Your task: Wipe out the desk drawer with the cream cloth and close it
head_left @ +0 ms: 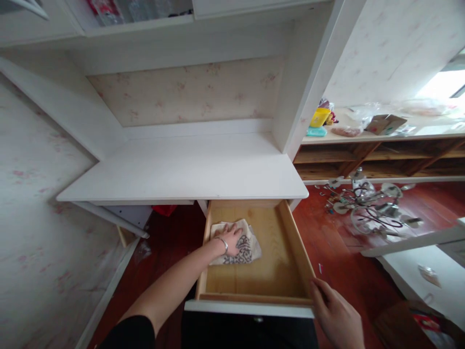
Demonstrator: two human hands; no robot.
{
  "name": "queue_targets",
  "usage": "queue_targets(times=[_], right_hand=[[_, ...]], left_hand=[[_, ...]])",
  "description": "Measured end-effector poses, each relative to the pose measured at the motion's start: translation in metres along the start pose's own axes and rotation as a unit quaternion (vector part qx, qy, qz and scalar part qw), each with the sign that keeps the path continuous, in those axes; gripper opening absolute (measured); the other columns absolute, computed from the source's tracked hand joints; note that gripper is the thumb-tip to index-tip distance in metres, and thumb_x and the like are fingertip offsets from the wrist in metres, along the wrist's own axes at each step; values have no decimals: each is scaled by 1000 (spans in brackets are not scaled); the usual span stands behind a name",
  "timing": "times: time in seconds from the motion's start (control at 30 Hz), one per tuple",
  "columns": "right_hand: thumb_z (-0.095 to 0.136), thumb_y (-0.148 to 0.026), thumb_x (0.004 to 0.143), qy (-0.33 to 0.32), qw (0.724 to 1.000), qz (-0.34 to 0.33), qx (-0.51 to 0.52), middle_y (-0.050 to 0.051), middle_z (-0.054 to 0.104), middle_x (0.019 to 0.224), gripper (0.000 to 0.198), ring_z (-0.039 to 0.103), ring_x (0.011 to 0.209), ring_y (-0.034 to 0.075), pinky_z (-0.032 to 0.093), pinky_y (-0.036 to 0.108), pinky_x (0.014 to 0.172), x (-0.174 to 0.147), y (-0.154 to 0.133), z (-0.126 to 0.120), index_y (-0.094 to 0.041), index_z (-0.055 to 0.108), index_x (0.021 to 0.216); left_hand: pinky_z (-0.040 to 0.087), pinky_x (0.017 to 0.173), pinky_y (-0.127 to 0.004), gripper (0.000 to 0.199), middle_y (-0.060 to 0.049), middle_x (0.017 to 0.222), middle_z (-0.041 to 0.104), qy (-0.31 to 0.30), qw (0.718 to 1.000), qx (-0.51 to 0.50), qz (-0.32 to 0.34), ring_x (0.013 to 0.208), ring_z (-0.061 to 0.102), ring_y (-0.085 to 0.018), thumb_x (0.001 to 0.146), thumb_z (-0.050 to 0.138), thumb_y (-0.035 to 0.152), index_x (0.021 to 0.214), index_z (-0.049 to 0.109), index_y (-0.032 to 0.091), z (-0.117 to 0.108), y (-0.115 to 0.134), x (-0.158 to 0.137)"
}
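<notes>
A pulled-out wooden drawer with a white front extends below the white desk. Inside it, on the left part of its bottom, lies a folded cream cloth with a dark scroll pattern. My left hand, a silver bracelet at its wrist, rests flat on this cloth with the fingers spread. At the drawer's front right corner, my right hand is closed around the edge; some of its fingertips are hidden.
A dismantled chandelier and small debris lie on the red floor to the right. Behind it runs a low wooden shelf unit with bags, a yellow container and a cardboard box. White furniture stands at lower right.
</notes>
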State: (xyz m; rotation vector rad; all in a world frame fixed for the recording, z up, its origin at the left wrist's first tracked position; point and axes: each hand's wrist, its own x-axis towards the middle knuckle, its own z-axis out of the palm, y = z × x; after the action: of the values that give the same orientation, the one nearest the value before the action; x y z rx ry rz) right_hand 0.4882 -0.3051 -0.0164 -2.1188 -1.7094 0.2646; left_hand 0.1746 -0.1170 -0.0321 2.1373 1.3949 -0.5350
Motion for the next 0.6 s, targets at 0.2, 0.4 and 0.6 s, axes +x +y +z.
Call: queue_targets(times=[0.2, 0.4, 0.6], right_hand=[[38, -53, 88, 5, 1000, 21, 10, 4, 74, 89, 44, 70, 81, 21, 50, 28, 67, 0, -9, -3, -23, 70, 92], [38, -51, 90, 13, 1000, 19, 17, 5, 74, 86, 44, 70, 75, 20, 49, 26, 65, 0, -13, -4, -22, 71, 91], [39, -50, 90, 21, 1000, 7, 9, 5, 74, 85, 44, 70, 74, 19, 49, 25, 61, 2, -11, -3, -22, 72, 91]], left_hand=[[18, 109, -64, 73, -6, 160, 9, 93, 995, 28, -21, 143, 7, -36, 81, 49, 30, 148, 22, 28, -34, -8, 30], [19, 105, -68, 64, -6, 160, 2, 176, 981, 43, -73, 142, 3, -41, 88, 36, 39, 149, 20, 30, -26, 8, 23], [19, 101, -70, 81, -5, 160, -1, 119, 988, -5, -102, 139, 6, -50, 78, 38, 72, 149, 18, 39, -7, 8, 17]])
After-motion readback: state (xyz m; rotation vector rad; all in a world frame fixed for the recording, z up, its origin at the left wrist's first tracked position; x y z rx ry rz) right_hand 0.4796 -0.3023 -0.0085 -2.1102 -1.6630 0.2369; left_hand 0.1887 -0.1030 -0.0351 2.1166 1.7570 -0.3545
